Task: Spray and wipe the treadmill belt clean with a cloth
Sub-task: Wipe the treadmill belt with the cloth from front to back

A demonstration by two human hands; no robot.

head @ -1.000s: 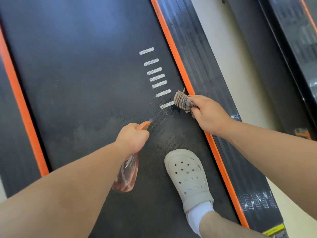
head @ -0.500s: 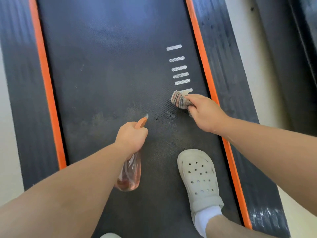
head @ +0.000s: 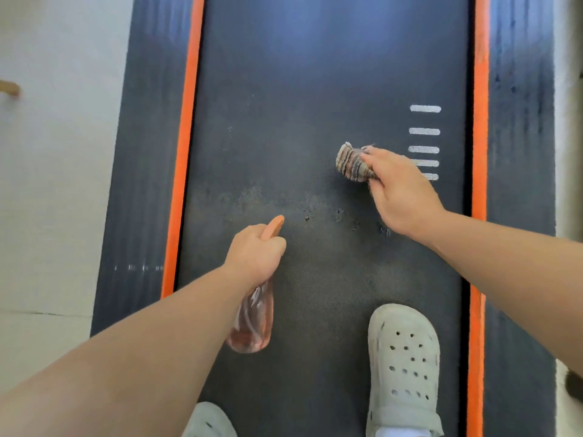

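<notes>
The black treadmill belt (head: 315, 89) fills the middle of the view, with a pale dusty band and a few wet dark spots (head: 339, 215) across it. My left hand (head: 255, 257) grips a clear pinkish spray bottle (head: 252, 323) with an orange nozzle (head: 273, 227) that points up the belt. My right hand (head: 400, 193) holds a bunched striped cloth (head: 351, 164) against the belt on the right, beside several white stripe marks (head: 424, 130).
Orange strips (head: 183, 152) and dark side rails (head: 520, 152) border the belt on both sides. My white perforated clogs stand on the belt, one at lower right (head: 403, 364) and one at the bottom edge (head: 208, 421). Pale floor (head: 53, 184) lies to the left.
The view has swung so the belt runs straight up. My right hand has carried the cloth leftward off the orange edge onto the belt. Wet spots now show on the belt ahead of the nozzle.
</notes>
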